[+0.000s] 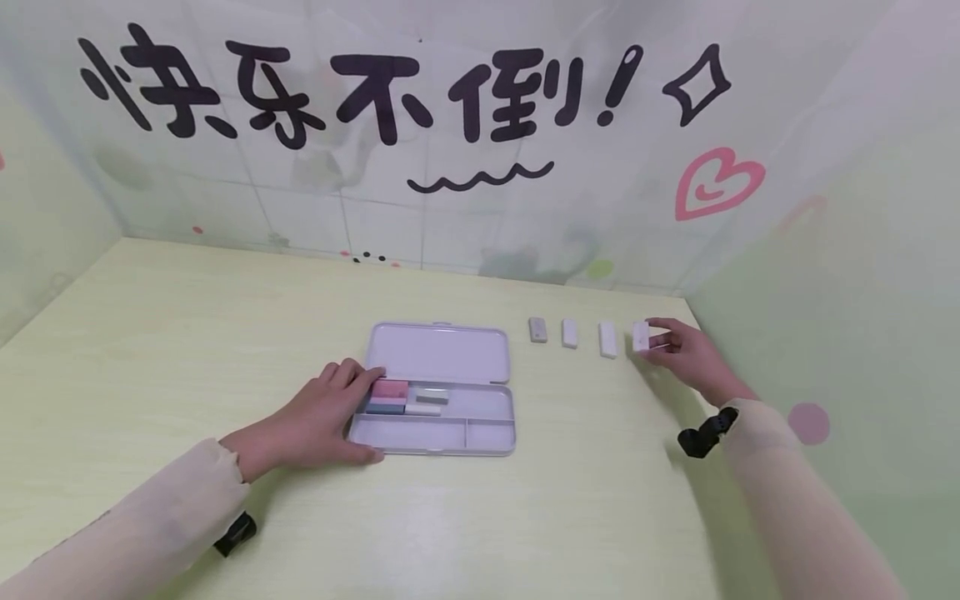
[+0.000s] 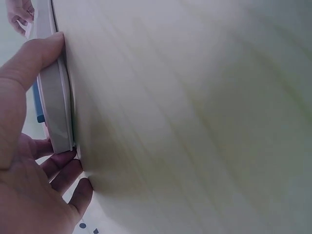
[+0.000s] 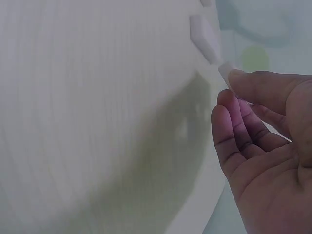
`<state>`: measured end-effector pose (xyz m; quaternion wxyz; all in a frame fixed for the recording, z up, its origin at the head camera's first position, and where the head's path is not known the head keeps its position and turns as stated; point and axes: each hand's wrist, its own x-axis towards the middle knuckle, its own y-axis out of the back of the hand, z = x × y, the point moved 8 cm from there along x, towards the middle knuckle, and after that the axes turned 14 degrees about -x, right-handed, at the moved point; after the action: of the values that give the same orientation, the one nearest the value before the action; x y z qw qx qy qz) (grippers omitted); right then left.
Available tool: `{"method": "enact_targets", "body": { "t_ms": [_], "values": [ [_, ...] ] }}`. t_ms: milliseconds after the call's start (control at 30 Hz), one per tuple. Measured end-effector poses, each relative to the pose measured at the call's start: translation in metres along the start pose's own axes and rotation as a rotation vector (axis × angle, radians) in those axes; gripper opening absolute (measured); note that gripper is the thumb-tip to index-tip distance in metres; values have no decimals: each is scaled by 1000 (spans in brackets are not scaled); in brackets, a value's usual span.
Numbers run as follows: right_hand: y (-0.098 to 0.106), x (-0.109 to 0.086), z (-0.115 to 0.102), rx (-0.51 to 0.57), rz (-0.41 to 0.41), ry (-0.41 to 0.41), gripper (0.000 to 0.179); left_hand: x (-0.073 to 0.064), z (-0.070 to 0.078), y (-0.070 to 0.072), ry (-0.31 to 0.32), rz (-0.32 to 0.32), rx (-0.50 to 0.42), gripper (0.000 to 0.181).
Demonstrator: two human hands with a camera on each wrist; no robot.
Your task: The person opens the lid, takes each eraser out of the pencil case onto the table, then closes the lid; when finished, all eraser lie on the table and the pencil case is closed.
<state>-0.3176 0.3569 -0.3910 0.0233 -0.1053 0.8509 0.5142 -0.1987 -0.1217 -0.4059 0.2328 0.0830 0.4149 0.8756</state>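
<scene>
A pale lilac pencil case (image 1: 416, 433) lies with its lid (image 1: 438, 354) folded back. My left hand (image 1: 311, 421) grips its left end, thumb on the front side and fingers around the back corner. Inside, the upper compartment holds a pink block (image 1: 390, 389), a blue stick (image 1: 385, 410) and small white and grey pieces (image 1: 432, 397). At the far right my right hand (image 1: 693, 358) pinches a white eraser (image 1: 640, 336) between thumb and fingers. In the right wrist view only the end of this eraser (image 3: 225, 72) shows past the thumb.
Left of the pinched eraser, a greyish eraser (image 1: 537, 329) and two white erasers (image 1: 570, 333) (image 1: 607, 340) form a spaced row on the pale wooden table (image 1: 570, 500). A printed curtain (image 1: 480, 208) stands behind, and a green side panel (image 1: 847, 350) on the right.
</scene>
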Motion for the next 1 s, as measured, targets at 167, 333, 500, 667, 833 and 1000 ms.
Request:
{"method": "enact_targets", "body": {
  "t_ms": [167, 333, 500, 667, 833, 1000],
  "values": [
    [-3, 0, 22, 29, -54, -48, 69, 0, 0, -1, -2, -3, -7, 106],
    [-4, 2, 27, 32, -76, -41, 66, 0, -1, -2, 0, -4, -6, 106],
    [-1, 5, 23, -40, -90, -35, 65, 0, -1, -2, 6, -3, -10, 106],
    [-2, 7, 20, -57, -125, -64, 64, 0, -2, -2, 9, -4, -5, 106],
    [-5, 7, 21, -15, -158, -81, 64, -1, -1, 0, -3, 0, 3, 106],
    [-5, 6, 22, 2, -167, -80, 65, 0, -1, 0, -13, 2, -1, 105]
  ]
}}
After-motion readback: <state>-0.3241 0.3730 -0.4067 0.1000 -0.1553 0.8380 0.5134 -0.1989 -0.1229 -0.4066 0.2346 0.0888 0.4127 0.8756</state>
